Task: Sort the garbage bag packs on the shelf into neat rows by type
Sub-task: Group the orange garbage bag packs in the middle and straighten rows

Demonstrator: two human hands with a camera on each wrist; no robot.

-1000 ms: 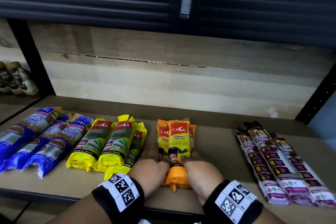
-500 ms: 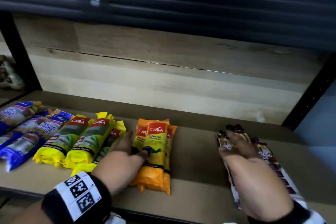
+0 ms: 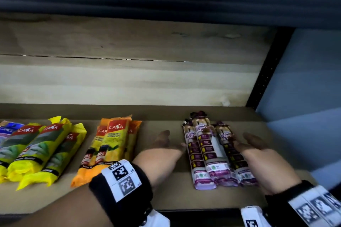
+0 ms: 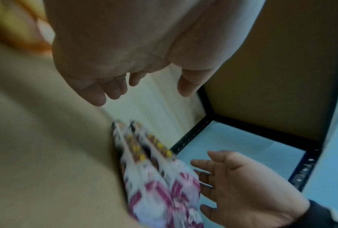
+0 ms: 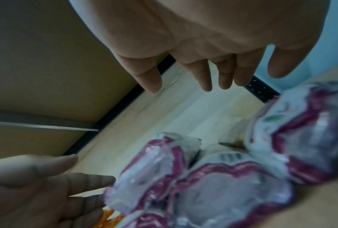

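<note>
Three purple-and-white drawstring bag packs [image 3: 208, 149] lie side by side on the wooden shelf [image 3: 166, 195], one riding partly on top. My left hand [image 3: 167, 142] is flat at their left edge, fingers straight. My right hand [image 3: 252, 143] is flat along their right edge. The left wrist view shows the purple packs [image 4: 154, 177] below my left fingers [image 4: 113, 89], with the right hand [image 4: 242, 185] beside them. In the right wrist view the purple packs [image 5: 203, 185] lie between my right fingers [image 5: 205, 77] and the left hand [image 5: 47, 177]. Orange packs [image 3: 110, 145] and yellow packs [image 3: 42, 149] lie further left.
Blue packs [image 3: 7, 129] show at the far left edge. A black upright post [image 3: 265, 72] and a pale blue wall [image 3: 310, 88] bound the shelf on the right. A wooden back panel [image 3: 129, 79] closes the rear. Bare shelf lies between the orange and purple groups.
My left hand left the orange packs and moved right to the purple packs' left edge. My right hand came off their top to their right edge. The view swung right.
</note>
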